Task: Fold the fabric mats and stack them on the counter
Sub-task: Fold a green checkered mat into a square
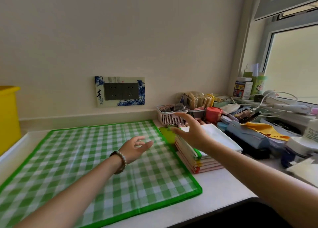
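1. Green-checked mat (86,159) lay unfolded on the counter (223,184).
2. We held our left hand (136,147) over it, fingers relaxed, empty.
3. Our right hand (191,129), fingers spread, empty, hovered over the folded stack (203,160) alongside.

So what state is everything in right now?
Green checked mat: spread flat, unfolded.
Stack of folded mats: folded, piled right of the spread one.
Left hand: open, holding nothing.
Right hand: open, holding nothing, over the stack.
Red pot: lid on.

The blue-and-white socket plate (119,91) bears the brushed character 青; other print is too small to read.
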Demonstrator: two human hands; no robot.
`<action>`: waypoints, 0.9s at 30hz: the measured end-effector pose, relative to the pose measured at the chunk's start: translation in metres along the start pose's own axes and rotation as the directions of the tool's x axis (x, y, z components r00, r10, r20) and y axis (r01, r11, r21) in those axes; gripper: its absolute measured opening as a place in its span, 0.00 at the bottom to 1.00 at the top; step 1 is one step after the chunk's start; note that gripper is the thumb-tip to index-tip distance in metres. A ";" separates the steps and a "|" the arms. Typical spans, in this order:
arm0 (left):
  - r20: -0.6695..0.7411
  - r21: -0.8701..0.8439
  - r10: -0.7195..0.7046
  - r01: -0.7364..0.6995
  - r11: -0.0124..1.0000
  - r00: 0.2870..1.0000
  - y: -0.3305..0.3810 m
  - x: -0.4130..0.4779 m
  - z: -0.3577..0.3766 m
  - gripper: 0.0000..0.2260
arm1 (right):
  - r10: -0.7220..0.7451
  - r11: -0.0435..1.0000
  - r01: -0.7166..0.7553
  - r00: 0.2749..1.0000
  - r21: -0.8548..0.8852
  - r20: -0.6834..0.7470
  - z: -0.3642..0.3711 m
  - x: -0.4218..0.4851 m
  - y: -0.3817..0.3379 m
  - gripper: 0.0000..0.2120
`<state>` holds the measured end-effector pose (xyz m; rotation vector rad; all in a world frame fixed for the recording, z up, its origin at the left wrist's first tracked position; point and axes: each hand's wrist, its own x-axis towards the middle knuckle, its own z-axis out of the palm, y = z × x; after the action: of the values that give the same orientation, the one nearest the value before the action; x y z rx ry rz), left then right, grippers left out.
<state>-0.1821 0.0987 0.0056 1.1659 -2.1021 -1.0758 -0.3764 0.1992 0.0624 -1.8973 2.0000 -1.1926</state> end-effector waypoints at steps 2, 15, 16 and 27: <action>-0.008 0.052 -0.029 0.029 0.998 1.000 -0.020 -0.016 -0.018 0.43 | -0.034 0.999 0.033 0.997 0.017 0.073 0.033 -0.011 -0.015 0.27; 0.077 0.438 -0.093 0.050 0.898 0.993 -0.112 -0.131 -0.106 0.50 | -0.093 0.995 0.062 0.853 0.077 0.514 0.147 -0.077 -0.062 0.30; 0.104 0.480 -0.077 0.018 0.877 0.992 -0.117 -0.139 -0.109 0.51 | -0.115 0.993 0.096 0.828 0.063 0.549 0.147 -0.083 -0.064 0.31; 0.229 0.534 -0.038 -0.093 0.840 0.973 -0.114 -0.185 -0.115 0.36 | -0.200 0.973 0.230 0.779 0.026 0.594 0.143 -0.106 -0.069 0.23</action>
<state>0.0486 0.1761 -0.0335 1.2968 -2.7133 -0.6288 -0.2174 0.2382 -0.0350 -2.2085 1.5066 -0.4682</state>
